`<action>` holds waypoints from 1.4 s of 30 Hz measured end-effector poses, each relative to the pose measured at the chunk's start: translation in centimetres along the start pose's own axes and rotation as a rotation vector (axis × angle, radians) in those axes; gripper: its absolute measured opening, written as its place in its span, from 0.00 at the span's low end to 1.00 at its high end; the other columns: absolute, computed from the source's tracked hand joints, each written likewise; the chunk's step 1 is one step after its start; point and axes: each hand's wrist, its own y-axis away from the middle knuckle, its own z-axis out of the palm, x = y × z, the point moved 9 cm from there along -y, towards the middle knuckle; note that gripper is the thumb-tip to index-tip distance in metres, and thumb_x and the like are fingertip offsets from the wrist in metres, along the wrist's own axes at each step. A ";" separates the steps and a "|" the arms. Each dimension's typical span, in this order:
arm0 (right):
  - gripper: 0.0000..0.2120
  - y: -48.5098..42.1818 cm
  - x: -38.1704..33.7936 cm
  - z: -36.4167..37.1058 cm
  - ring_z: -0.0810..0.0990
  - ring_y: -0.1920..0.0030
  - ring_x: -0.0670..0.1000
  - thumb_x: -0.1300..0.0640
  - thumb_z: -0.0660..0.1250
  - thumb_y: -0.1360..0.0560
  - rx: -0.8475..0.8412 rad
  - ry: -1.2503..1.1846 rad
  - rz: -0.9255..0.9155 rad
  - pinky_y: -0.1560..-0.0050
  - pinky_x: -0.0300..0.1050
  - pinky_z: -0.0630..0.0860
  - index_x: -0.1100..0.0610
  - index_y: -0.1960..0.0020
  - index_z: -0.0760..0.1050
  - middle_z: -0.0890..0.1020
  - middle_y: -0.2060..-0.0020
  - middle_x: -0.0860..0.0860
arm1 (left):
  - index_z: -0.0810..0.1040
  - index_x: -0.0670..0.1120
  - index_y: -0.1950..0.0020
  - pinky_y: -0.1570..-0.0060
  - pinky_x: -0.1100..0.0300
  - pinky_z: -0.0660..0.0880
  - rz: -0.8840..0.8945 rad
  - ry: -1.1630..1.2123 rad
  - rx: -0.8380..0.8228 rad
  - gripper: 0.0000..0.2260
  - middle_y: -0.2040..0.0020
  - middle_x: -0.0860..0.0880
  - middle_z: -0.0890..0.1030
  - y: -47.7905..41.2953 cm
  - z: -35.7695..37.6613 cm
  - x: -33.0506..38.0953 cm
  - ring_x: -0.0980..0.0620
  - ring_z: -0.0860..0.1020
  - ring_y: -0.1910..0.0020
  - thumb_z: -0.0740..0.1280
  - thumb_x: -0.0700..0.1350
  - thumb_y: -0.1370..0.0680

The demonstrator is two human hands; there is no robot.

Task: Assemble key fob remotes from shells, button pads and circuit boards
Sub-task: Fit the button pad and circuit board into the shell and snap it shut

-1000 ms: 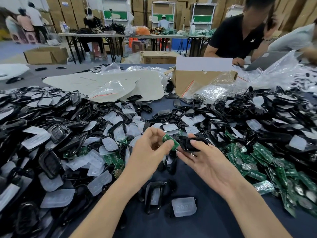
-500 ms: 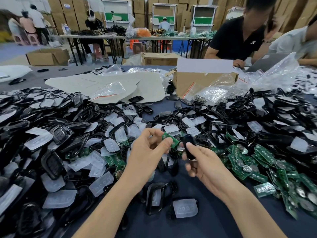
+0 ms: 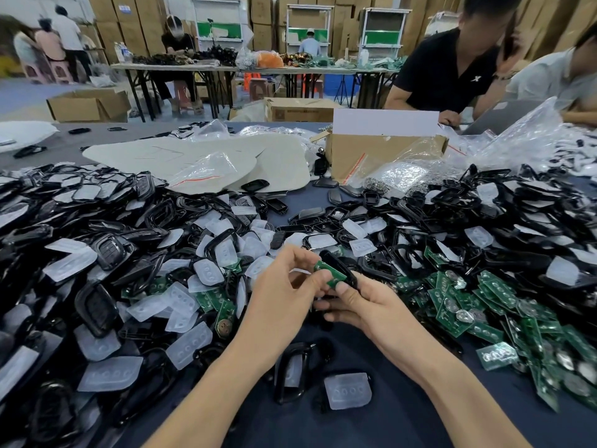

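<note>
Dark cloth tbl [image 3: 387, 415]; L hand [image 3: 284, 295] pinches flat green PCB [image 3: 326, 272], R hand [image 3: 368, 305] grips glossy blk shell [image 3: 337, 262].

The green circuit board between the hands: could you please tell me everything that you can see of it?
The circuit board is a small, flat green piece, tilted, with its long side lying against the black shell. The left hand pinches its left end. The right hand grips the shell, its thumb on the board's lower corner. The board's underside is hidden.
</note>
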 end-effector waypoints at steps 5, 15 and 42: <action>0.10 0.2 -0.3 0.1 0.86 0.54 0.51 0.61 0.60 0.18 0.004 0.051 -0.025 0.55 0.42 0.81 0.60 0.42 0.78 0.85 0.55 0.52 | 0.76 0.54 0.53 0.55 0.58 0.81 -0.020 0.002 -0.010 0.09 0.58 0.52 0.85 0.0 0.3 -0.4 0.54 0.84 0.60 0.72 0.41 0.23; 0.11 0.2 -0.3 0.6 0.84 0.55 0.49 0.62 0.58 0.16 -0.032 0.138 -0.020 0.54 0.41 0.81 0.63 0.38 0.76 0.83 0.54 0.54 | 0.77 0.52 0.53 0.63 0.72 0.74 -0.014 -0.011 0.017 0.08 0.58 0.57 0.83 0.3 0.4 0.1 0.59 0.82 0.62 0.73 0.40 0.24; 0.09 0.4 -2.1 -0.1 0.86 0.58 0.50 0.56 0.62 0.16 0.042 0.265 -0.173 0.61 0.41 0.80 0.51 0.42 0.80 0.87 0.53 0.49 | 0.77 0.57 0.47 0.56 0.71 0.70 0.085 -0.309 0.049 0.07 0.55 0.57 0.79 0.7 -0.8 2.0 0.62 0.76 0.55 0.70 0.46 0.21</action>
